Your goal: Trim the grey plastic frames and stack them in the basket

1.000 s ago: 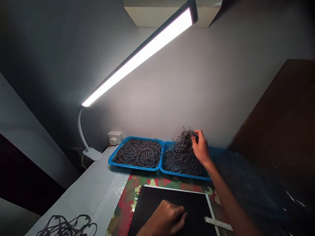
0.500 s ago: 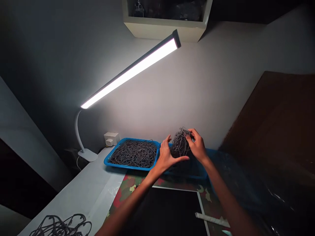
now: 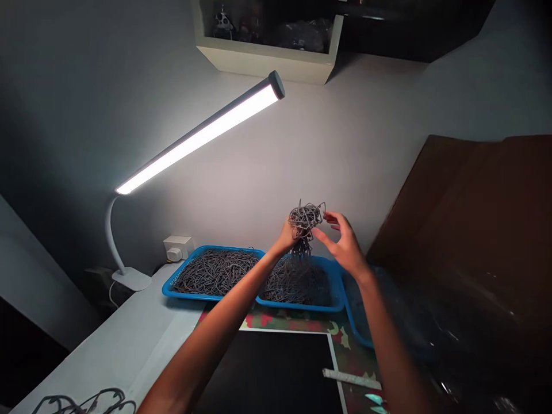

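Observation:
My left hand [image 3: 284,237] grips a tangled bundle of thin grey cords [image 3: 305,215], held up above the middle blue basket. Its fingers are mostly hidden behind the cords, and some strands hang down below the fist. Just right of the bundle is my right hand [image 3: 345,244], its thumb and fingers apart and the fingertips close to the loose strands. I cannot tell whether they touch. Underneath, the middle blue basket [image 3: 317,307] holds more grey cords. Beside it on the left, another blue basket [image 3: 190,295] is filled with similar cords.
A third blue basket [image 3: 354,328] stands at the right, partly behind my right forearm. A lit desk lamp [image 3: 202,135] slants over the table. Nearer lie a black mat [image 3: 276,374], a whitish strip [image 3: 351,378] and dark cords [image 3: 86,403]. Brown cardboard [image 3: 474,213] leans at the right.
The bundle has passed from my right hand to my left and is held higher. My left hand has closed on it; my right hand has opened. The view has shifted right.

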`<state>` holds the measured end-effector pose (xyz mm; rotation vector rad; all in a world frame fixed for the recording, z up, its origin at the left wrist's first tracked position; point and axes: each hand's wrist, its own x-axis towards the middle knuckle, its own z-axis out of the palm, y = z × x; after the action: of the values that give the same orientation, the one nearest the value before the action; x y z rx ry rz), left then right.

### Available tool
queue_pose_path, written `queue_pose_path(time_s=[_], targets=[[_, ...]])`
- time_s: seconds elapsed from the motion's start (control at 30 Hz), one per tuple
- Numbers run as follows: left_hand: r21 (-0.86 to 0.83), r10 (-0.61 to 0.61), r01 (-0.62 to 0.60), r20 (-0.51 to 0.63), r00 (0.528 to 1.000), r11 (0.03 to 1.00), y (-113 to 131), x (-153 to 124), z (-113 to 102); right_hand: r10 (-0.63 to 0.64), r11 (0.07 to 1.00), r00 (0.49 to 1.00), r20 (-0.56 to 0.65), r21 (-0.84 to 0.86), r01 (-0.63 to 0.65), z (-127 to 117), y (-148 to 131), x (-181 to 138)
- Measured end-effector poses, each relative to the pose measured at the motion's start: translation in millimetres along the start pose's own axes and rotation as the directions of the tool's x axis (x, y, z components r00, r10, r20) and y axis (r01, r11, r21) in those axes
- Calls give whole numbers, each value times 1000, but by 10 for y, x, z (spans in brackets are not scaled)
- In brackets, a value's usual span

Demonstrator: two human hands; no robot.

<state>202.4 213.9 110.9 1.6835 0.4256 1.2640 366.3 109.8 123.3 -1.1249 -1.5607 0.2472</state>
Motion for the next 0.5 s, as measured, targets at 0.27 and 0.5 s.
queue_pose_path(time_s=[0.27,0.5], targets=[[-126,48,-55,-60,997,990,643,537,82,141,945,981,131,279,-173,852,420,-436],[-47,109,-113,-86,990,992,973,635,-92,160,750,947,279,589,-301,1093,220,-220]])
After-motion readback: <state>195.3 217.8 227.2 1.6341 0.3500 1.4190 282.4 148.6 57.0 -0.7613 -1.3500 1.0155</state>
